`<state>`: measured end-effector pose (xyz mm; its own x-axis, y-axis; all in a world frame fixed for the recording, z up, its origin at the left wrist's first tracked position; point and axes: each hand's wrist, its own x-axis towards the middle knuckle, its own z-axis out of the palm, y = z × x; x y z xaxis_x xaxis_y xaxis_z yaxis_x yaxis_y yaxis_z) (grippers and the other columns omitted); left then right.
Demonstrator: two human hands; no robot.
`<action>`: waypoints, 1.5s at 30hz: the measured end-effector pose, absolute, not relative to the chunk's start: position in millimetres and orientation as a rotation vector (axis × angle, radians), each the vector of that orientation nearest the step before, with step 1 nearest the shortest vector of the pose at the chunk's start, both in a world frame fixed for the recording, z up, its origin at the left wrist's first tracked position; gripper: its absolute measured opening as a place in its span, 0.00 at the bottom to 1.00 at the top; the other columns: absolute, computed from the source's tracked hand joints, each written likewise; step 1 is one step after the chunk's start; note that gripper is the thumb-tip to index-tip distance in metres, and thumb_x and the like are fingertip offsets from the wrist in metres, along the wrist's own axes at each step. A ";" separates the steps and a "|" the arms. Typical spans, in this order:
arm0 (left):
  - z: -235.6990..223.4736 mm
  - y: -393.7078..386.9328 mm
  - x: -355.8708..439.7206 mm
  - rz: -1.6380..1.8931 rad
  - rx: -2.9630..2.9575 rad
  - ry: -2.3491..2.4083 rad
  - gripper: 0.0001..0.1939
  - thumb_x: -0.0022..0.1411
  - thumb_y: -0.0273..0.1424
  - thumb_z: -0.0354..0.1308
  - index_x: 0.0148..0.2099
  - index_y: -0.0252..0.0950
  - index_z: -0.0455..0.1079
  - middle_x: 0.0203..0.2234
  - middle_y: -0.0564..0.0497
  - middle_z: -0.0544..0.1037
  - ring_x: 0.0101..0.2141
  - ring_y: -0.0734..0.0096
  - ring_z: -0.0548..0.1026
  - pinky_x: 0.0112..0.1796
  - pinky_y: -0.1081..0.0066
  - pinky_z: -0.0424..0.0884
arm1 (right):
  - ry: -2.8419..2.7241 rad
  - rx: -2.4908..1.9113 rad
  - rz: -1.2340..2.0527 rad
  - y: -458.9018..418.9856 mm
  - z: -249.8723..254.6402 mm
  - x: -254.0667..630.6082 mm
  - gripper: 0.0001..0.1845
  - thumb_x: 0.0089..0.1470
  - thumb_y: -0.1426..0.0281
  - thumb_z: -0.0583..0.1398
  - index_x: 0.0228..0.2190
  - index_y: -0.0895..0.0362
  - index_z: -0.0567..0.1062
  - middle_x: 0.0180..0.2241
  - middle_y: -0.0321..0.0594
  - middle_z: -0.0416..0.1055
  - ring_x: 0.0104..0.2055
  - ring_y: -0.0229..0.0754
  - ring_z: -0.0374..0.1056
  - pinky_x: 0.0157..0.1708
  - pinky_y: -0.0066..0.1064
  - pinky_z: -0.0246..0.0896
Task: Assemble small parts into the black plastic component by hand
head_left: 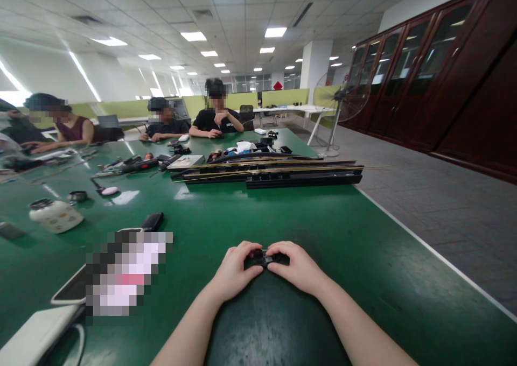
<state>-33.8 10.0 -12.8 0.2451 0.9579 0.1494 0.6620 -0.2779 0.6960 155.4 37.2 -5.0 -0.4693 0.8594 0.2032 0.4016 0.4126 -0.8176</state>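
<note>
A small black part [265, 259] with a bit of metal showing sits between my hands, low over the green table [307, 215]. My left hand [238, 266] curls round its left end, thumb below and fingers above. On the opposite end, my right hand [297, 264] pinches it the same way. The two thumbs nearly meet at its near side. Fingers cover much of the part, so its exact kind cannot be made out.
Long black rails with thin brass-coloured rods [302, 175] lie across the table ahead. To the left are a phone [70, 285], a white device [36, 333] with a cable and a pale jar [58, 216]. Several people sit at the far side; a fan [337, 107] stands right.
</note>
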 end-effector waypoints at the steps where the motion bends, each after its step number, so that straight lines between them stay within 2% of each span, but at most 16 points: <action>1: -12.5 9.8 -33.8 0.780 2.022 1.474 0.20 0.50 0.30 0.58 0.47 0.41 0.65 0.39 0.51 0.71 0.40 0.67 0.69 0.44 0.65 0.62 | -2.033 -1.068 0.960 37.4 -5.1 155.2 0.11 0.41 0.73 0.62 0.32 0.53 0.76 0.38 0.39 0.73 0.42 0.44 0.67 0.46 0.37 0.58; 18: -9.5 9.5 -32.8 0.771 2.022 1.484 0.20 0.50 0.31 0.58 0.47 0.41 0.64 0.38 0.51 0.71 0.39 0.66 0.69 0.44 0.64 0.62 | -1.737 -1.065 1.245 47.5 -6.4 158.1 0.12 0.43 0.69 0.61 0.34 0.57 0.73 0.35 0.39 0.74 0.39 0.42 0.69 0.45 0.38 0.60; 37: -8.6 8.7 -31.8 0.776 2.006 1.494 0.20 0.50 0.32 0.58 0.47 0.41 0.65 0.38 0.51 0.72 0.38 0.66 0.69 0.44 0.64 0.62 | -1.327 -1.020 1.477 52.6 -7.8 160.7 0.21 0.34 0.59 0.66 0.31 0.57 0.71 0.33 0.41 0.75 0.39 0.45 0.70 0.46 0.41 0.60; 45: -9.7 9.2 -31.8 0.782 2.012 1.497 0.20 0.50 0.32 0.58 0.47 0.41 0.65 0.38 0.51 0.72 0.38 0.66 0.69 0.44 0.65 0.62 | -1.221 -1.000 1.487 53.9 -6.5 163.5 0.18 0.36 0.60 0.66 0.30 0.57 0.72 0.34 0.41 0.75 0.40 0.44 0.70 0.48 0.40 0.57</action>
